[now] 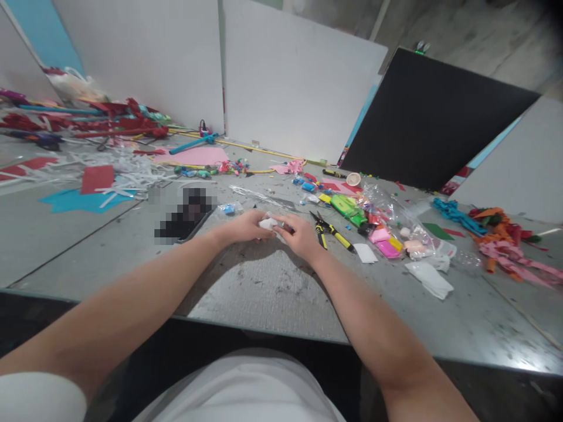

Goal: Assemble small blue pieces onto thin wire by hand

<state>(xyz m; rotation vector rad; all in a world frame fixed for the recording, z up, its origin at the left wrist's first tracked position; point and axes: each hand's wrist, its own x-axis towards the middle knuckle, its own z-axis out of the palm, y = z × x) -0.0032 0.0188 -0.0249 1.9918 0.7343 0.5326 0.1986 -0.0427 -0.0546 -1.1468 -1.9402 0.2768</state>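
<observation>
Centrally, just left of yellow-handled black pliers [331,230]: small white crumpled scrap [268,223] pinched between left hand [244,227] and right hand [300,235], both curled closed, presumably for steadying.

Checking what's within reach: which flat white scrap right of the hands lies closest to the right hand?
The small white square, just beyond the yellow-handled snips from the right hand. The larger crumpled white piece lies farther right, nearer the table edge.

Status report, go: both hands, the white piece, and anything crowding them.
Left hand and right hand pinch a small white piece together over the grey table. Yellow-handled pliers lie just beside the right hand. Blurred dark object beyond the left hand.
</observation>
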